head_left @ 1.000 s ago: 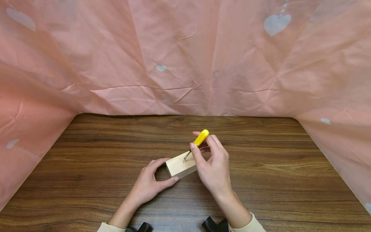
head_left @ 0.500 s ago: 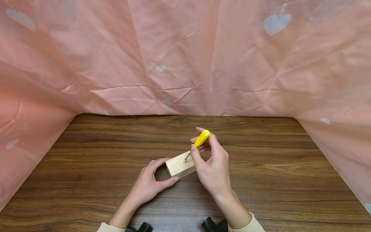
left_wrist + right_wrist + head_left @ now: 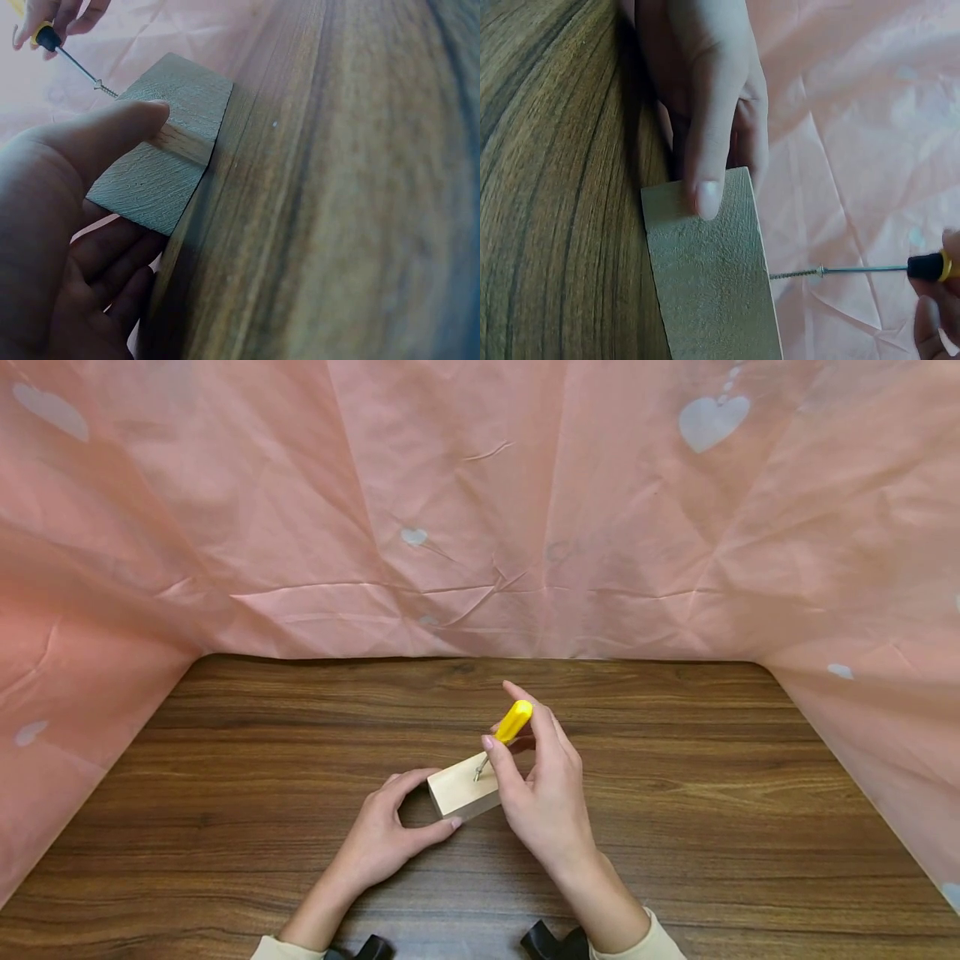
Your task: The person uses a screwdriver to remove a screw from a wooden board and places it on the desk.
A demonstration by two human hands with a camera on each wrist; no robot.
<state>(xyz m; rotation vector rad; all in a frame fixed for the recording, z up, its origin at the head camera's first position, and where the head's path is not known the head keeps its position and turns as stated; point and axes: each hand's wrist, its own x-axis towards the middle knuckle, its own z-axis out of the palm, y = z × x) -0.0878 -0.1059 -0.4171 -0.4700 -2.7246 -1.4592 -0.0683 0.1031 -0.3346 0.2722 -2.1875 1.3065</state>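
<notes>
A pale wooden block point(image 3: 457, 787) lies on the table, with a screw point(image 3: 795, 274) standing in its top face and much of the thread showing. My left hand point(image 3: 382, 835) grips the block's left end, thumb on the near side and fingers on the far side. In my right hand point(image 3: 547, 802) is a screwdriver with a yellow handle point(image 3: 515, 720), pinched between thumb and fingers. The screwdriver's thin shaft point(image 3: 866, 268) meets the screw head, as the right wrist view shows. Seen from the left wrist, the block's end point(image 3: 161, 146) faces the camera under the left thumb.
The brown wood-grain table point(image 3: 712, 827) extends around both hands. A pink curtain with pale hearts point(image 3: 465, 510) hangs behind it and along both sides. Black objects point(image 3: 555, 941) show at the near edge beside the sleeves.
The right hand's fingers have shifted around the handle, and the handle's top has moved slightly left and down. The left hand and the block stay in place.
</notes>
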